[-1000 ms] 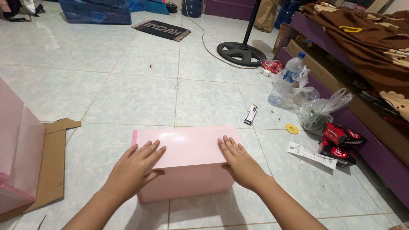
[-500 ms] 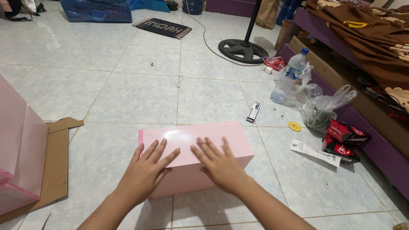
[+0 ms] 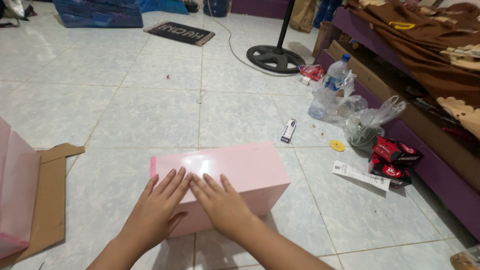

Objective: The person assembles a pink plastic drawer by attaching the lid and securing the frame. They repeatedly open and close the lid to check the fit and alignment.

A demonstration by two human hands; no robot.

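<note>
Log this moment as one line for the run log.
left hand: flat on pink box top | right hand: flat beside it, fingers touching | box: on tiled floor

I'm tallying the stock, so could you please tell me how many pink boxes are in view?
2: one pink box lies on the floor under both hands, another stands at the left edge, partly out of frame. Others may be out of view.

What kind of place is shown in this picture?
Probably a room in a home: a tiled floor, a bed with a brown blanket, a doormat and a standing fan's base.
</note>
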